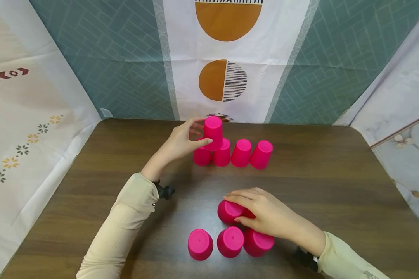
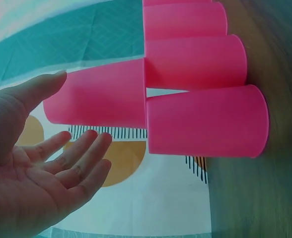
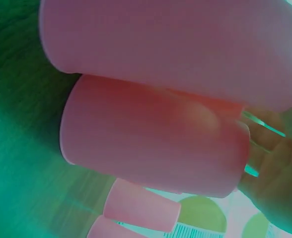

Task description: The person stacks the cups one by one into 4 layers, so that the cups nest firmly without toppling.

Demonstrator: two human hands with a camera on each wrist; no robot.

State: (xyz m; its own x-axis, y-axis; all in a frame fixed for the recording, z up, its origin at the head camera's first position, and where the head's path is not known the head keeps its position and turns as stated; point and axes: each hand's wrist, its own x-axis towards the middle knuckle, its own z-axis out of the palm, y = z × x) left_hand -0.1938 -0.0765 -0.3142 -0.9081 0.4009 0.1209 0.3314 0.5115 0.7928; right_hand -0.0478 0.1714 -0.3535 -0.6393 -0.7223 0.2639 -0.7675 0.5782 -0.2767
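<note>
In the head view, my left hand (image 1: 183, 141) is at the back row with its thumb and fingers spread around a pink cup (image 1: 213, 130). That upside-down cup rests on two others, including a lower cup (image 1: 202, 155). The left wrist view shows the thumb (image 2: 49, 85) right at the upper cup (image 2: 99, 94), while the fingers (image 2: 89, 153) stand apart from it. Nearer the front, my right hand (image 1: 269, 213) grips a pink cup (image 1: 228, 212) with fingers over its far side and thumb on its near side. Cups partly hide that hand in the right wrist view.
Two more cups, a middle cup (image 1: 241, 153) and an end cup (image 1: 261, 155), continue the back row. Three upside-down cups, with one cup (image 1: 200, 244) at the left, line the front of the wooden table (image 1: 317, 174). Patterned cloth (image 1: 125, 77) hangs behind.
</note>
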